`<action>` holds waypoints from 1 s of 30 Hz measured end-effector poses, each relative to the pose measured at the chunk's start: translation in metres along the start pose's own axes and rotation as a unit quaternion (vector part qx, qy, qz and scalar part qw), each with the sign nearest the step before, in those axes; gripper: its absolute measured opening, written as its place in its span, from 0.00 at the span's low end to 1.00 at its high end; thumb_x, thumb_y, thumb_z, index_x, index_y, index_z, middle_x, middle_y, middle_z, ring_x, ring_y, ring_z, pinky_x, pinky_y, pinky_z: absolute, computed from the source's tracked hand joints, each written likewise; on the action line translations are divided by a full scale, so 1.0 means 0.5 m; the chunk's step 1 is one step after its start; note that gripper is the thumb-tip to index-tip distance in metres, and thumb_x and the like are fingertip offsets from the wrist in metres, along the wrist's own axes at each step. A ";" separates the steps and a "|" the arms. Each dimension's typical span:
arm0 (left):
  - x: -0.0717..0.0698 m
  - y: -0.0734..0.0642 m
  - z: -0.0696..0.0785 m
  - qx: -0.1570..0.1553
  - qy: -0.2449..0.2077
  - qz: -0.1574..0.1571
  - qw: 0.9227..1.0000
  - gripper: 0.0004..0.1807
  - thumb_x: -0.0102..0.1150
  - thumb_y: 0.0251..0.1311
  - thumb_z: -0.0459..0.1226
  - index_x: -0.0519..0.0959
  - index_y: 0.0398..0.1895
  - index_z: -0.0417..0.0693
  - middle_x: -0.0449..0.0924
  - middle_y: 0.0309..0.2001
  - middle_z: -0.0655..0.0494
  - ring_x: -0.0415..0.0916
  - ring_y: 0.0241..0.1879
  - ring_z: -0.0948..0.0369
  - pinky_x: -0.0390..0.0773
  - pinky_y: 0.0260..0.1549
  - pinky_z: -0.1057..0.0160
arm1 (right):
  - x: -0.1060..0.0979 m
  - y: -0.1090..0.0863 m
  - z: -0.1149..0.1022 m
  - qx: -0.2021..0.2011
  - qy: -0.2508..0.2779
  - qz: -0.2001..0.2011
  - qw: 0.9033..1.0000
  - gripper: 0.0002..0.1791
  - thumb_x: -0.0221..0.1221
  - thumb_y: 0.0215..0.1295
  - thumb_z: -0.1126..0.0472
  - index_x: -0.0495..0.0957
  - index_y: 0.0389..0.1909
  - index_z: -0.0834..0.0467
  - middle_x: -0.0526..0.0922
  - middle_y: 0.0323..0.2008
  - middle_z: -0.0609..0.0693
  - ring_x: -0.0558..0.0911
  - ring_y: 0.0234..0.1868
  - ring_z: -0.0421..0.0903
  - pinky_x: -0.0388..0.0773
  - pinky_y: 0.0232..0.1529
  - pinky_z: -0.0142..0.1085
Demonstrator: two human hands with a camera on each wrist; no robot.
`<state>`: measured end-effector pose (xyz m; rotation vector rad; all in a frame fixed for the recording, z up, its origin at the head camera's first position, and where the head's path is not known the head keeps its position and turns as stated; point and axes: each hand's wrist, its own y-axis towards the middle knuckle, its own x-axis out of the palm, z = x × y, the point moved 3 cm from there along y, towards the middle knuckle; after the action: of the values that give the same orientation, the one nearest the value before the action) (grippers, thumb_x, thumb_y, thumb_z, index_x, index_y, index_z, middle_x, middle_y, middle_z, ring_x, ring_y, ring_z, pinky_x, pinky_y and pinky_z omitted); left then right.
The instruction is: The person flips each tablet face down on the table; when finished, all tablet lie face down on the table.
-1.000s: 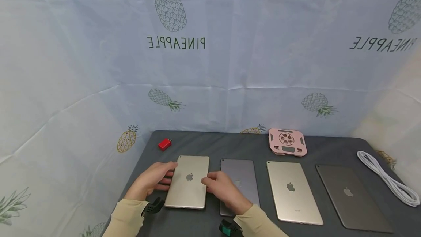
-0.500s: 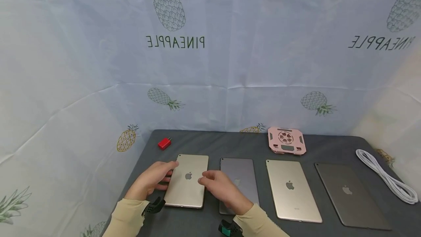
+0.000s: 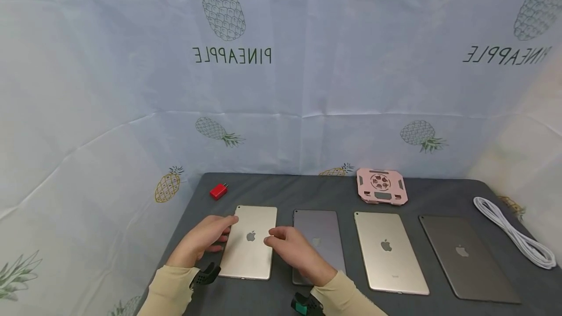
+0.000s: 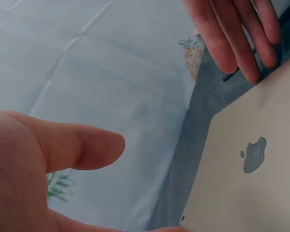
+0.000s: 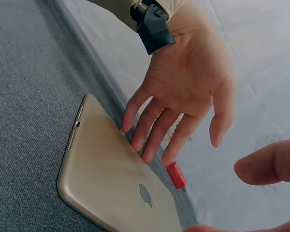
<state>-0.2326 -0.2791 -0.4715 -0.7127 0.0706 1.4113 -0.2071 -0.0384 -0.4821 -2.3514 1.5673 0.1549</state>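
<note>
A gold tablet with an apple logo lies back up at the left of the dark grey table. My left hand is at its left edge. In the right wrist view that hand has its fingers extended, tips right at the edge, thumb spread away. From the other side my right hand reaches over a grey tablet, its thumb and forefinger overlapping the gold tablet's right edge in the head view. Its straight fingers come close to that edge in the left wrist view.
Right of the hands lie a second gold tablet and a dark grey one. Behind them sits a pink stand with a round fan-like cutout. A red charger is at the back left, a coiled white cable far right.
My right hand has shifted slightly left over the gold tablet's right edge, and the tablet's near end has moved slightly left. The left hand has barely moved.
</note>
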 end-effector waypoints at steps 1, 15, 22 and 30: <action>0.000 0.001 0.000 0.000 0.000 0.000 1.000 0.42 0.59 0.73 0.58 0.73 0.71 0.29 0.79 0.63 0.35 0.82 0.56 0.45 0.87 0.53 0.45 | -0.001 0.000 0.000 -0.001 -0.001 0.001 1.000 0.31 0.60 0.76 0.54 0.76 0.69 0.73 0.80 0.68 0.69 0.81 0.69 0.67 0.77 0.68 0.64; -0.001 0.001 0.001 0.006 0.008 -0.004 1.000 0.41 0.58 0.74 0.57 0.73 0.71 0.29 0.81 0.62 0.37 0.83 0.54 0.48 0.86 0.54 0.46 | 0.001 0.007 0.008 -0.004 -0.017 0.000 1.000 0.28 0.62 0.74 0.53 0.80 0.65 0.69 0.86 0.61 0.63 0.84 0.64 0.62 0.79 0.66 0.64; 0.000 -0.001 0.003 0.003 0.008 -0.005 1.000 0.41 0.58 0.74 0.57 0.73 0.72 0.29 0.81 0.61 0.36 0.84 0.55 0.47 0.86 0.53 0.46 | 0.001 0.006 0.008 -0.011 -0.039 0.011 0.999 0.26 0.63 0.74 0.52 0.83 0.61 0.68 0.88 0.57 0.61 0.86 0.62 0.61 0.81 0.63 0.63; 0.001 -0.001 0.003 0.001 0.012 -0.005 1.000 0.41 0.58 0.74 0.57 0.73 0.71 0.29 0.81 0.61 0.36 0.83 0.54 0.47 0.86 0.53 0.46 | 0.001 0.005 0.007 -0.006 -0.040 0.009 0.999 0.26 0.63 0.74 0.52 0.83 0.61 0.68 0.89 0.56 0.60 0.86 0.60 0.60 0.82 0.62 0.63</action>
<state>-0.2327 -0.2779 -0.4704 -0.7276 0.0879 1.3924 -0.2089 -0.0389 -0.4858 -2.3104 1.5545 0.2595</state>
